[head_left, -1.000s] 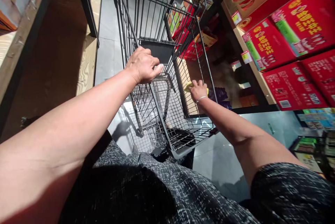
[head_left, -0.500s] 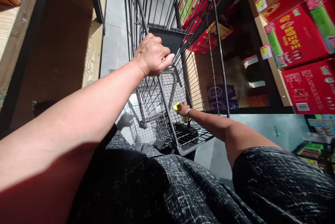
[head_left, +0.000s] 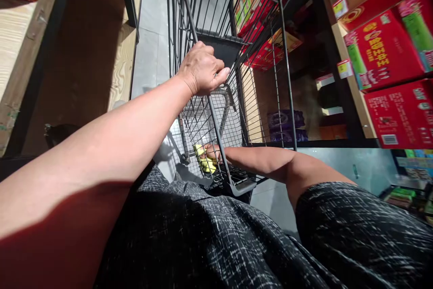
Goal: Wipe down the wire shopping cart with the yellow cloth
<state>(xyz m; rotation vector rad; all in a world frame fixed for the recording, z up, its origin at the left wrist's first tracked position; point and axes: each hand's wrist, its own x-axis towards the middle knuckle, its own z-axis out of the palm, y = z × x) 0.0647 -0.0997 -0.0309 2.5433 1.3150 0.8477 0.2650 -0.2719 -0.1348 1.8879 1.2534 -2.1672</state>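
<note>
A yellow cloth [head_left: 204, 162] sits low inside a black wire shopping cart [head_left: 216, 113], near its bottom, clasped by the right hand [head_left: 212, 153]. The left hand [head_left: 203, 69] is clenched around the cart's top rim. Red cardboard boxes [head_left: 389, 50] fill wooden shelves on the right.

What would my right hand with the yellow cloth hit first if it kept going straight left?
Likely the cart's far wire side, just past the right hand and yellow cloth; depth is unclear.
</note>
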